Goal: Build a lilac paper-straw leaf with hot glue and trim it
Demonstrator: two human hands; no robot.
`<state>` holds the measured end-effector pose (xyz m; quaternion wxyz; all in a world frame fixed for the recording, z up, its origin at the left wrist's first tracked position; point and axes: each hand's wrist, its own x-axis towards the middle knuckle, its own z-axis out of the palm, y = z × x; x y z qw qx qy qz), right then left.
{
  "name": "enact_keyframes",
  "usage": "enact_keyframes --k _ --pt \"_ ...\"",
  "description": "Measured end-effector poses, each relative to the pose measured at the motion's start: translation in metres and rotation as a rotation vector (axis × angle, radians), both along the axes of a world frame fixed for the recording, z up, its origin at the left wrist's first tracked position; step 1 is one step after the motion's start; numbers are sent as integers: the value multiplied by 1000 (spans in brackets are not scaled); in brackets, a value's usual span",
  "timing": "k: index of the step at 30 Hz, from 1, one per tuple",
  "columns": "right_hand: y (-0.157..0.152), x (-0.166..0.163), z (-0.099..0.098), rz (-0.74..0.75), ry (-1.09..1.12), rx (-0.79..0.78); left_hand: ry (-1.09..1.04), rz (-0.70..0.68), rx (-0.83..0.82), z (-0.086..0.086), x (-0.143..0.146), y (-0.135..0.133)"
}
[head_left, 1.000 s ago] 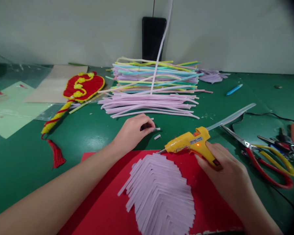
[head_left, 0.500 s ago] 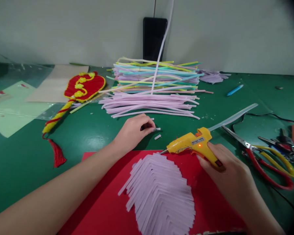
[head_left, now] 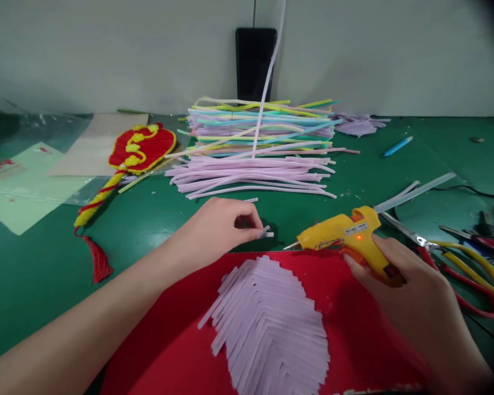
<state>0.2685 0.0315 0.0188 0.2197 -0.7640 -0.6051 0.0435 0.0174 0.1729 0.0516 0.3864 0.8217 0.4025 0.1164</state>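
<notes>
My left hand (head_left: 226, 222) is closed in a pinch just beyond the red board (head_left: 160, 329). Short lilac pipe cleaner pieces (head_left: 269, 234) stick out from its fingertips. My right hand (head_left: 411, 285) is wrapped around a yellow hot glue gun (head_left: 341, 231), whose orange light is lit. Its nozzle points left, a little to the right of the left fingertips, and a clear glue stick (head_left: 415, 192) juts from its back. On the board lies a leaf-like shape of lilac pipe cleaner pieces (head_left: 271, 323), laid in overlapping V rows.
Lilac pipe cleaners (head_left: 251, 178) and a multicoloured bundle (head_left: 263, 123) lie ahead, before a leaning phone (head_left: 255, 63). A red and yellow fan (head_left: 142, 148) rests at the left. To the right are scissors (head_left: 473, 269), a blue pen (head_left: 398, 146) and a black cord (head_left: 473, 189).
My left hand has come slightly nearer and right, and the piece that lay loose is now at its fingertips. The glue gun has moved right and up, away from the lilac shape.
</notes>
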Motion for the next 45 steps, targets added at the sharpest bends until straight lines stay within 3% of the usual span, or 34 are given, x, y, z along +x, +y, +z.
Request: enact_keyframes --k 4,16,35,45 --pt "-1 3 1 -26 -2 6 62 -75 -83 0 1 -5" --pt "0 3 1 -31 -2 -16 46 -196 -60 -12 1 -7" --pt "0 2 2 -14 28 -42 77 -232 -21 -11 -2 -6" --pt "0 3 0 -29 26 -32 19 -127 -22 -17 9 -13"
